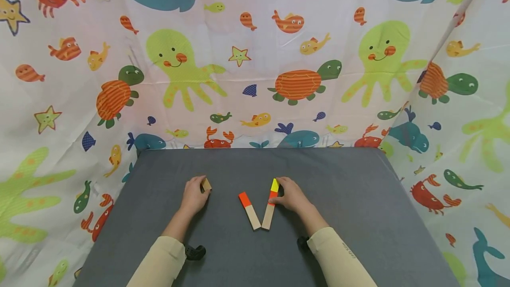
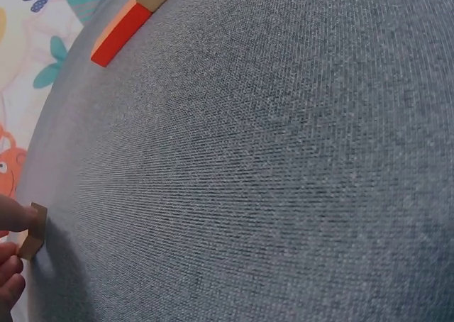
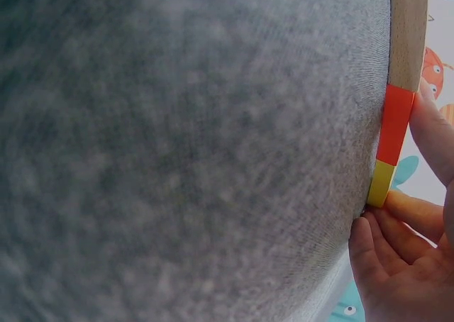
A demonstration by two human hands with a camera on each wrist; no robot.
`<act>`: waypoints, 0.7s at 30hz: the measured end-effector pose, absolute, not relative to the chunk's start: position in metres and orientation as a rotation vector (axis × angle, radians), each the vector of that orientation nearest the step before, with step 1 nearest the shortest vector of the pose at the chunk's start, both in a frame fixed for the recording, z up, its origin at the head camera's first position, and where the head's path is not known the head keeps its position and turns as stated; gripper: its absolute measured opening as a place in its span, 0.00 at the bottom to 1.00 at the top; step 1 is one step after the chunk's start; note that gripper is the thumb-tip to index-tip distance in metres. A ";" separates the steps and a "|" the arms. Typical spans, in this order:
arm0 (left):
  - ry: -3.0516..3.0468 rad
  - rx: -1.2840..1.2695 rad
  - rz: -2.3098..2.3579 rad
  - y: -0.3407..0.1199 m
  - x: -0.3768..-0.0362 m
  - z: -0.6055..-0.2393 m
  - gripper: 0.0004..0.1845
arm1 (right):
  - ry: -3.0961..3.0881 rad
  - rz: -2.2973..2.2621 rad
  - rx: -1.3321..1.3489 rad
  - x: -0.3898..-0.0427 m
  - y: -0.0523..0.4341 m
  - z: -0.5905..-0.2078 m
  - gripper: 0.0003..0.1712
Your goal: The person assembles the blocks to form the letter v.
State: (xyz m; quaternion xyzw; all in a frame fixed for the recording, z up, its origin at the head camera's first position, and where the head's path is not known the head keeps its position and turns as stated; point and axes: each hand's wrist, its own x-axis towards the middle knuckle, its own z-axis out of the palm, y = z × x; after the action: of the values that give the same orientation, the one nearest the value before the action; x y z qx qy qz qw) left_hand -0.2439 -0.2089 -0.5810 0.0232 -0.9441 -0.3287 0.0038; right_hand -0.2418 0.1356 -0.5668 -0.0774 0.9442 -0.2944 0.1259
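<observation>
Here the left hand [image 1: 195, 196] pinches a small plain wooden block [image 1: 206, 184] on the grey woven mat [image 1: 350, 198], while the right hand [image 1: 291, 195] grasps the yellow-and-red end of a flat wooden stick [image 1: 270, 205], which meets an orange-tipped stick [image 1: 249, 210] in a V

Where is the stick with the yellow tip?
In the head view the yellow-tipped stick lies on the grey table, right of the orange-tipped stick, with the right hand touching its coloured end.
</observation>
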 end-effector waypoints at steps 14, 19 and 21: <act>-2.983 0.049 -1.042 -0.214 -0.248 -0.584 0.28 | 2.750 -0.860 -0.216 -0.241 0.136 -0.565 0.50; -2.997 0.057 -1.061 -0.216 -0.249 -0.586 0.28 | 2.749 -0.860 -0.211 -0.241 0.136 -0.566 0.50; -3.005 0.053 -1.063 -0.216 -0.249 -0.587 0.27 | 2.751 -0.857 -0.215 -0.240 0.136 -0.566 0.50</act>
State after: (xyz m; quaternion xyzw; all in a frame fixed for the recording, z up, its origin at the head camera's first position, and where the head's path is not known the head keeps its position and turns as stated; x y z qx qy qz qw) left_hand -0.2489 -0.2163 -0.5866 0.0166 -0.9424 -0.3333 -0.0232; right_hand -0.2403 0.1362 -0.5659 -0.0738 0.9445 -0.2943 0.1259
